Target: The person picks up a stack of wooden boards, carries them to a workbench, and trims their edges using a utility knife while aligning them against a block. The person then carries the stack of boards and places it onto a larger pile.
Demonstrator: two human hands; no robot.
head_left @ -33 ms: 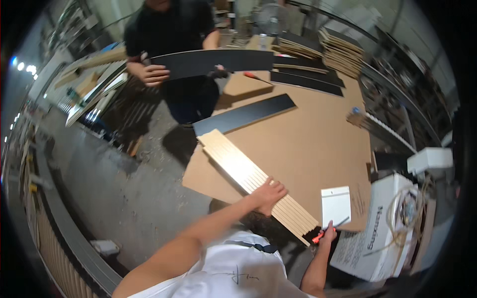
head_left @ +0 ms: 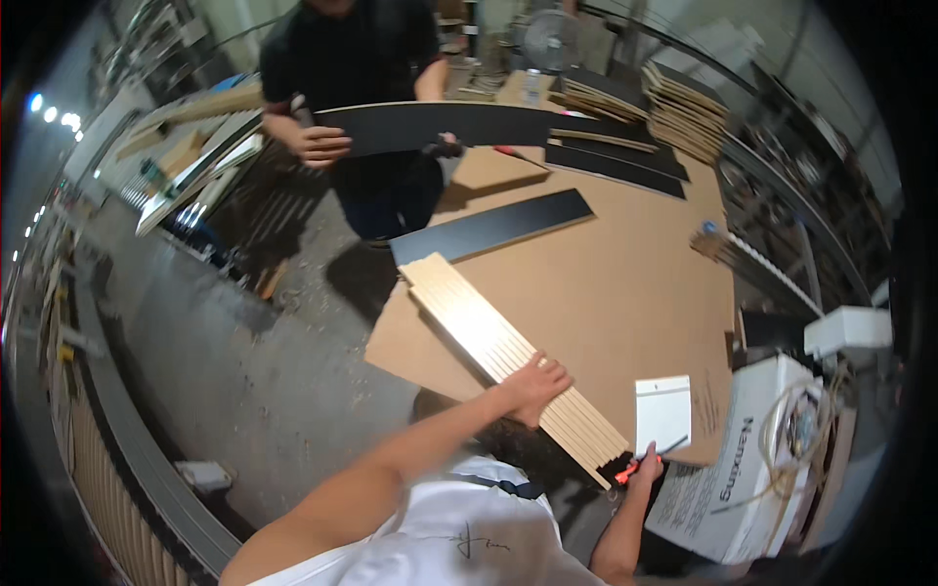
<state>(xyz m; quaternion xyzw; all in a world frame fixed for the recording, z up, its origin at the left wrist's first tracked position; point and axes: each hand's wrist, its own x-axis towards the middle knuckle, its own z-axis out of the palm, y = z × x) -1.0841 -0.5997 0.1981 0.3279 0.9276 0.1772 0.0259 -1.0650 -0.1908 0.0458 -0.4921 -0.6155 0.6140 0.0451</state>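
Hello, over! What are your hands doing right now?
Left hand flat on the pale slatted wood panel. Right hand grips an orange-handled cutter at the panel's near end. White card lies beside it.

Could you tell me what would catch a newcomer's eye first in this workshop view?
The pale slatted wood panel lies slantwise across the brown board table, the left hand pressed flat on it. The right hand grips an orange-handled tool at its near end. Across the table, another person holds a long black panel.
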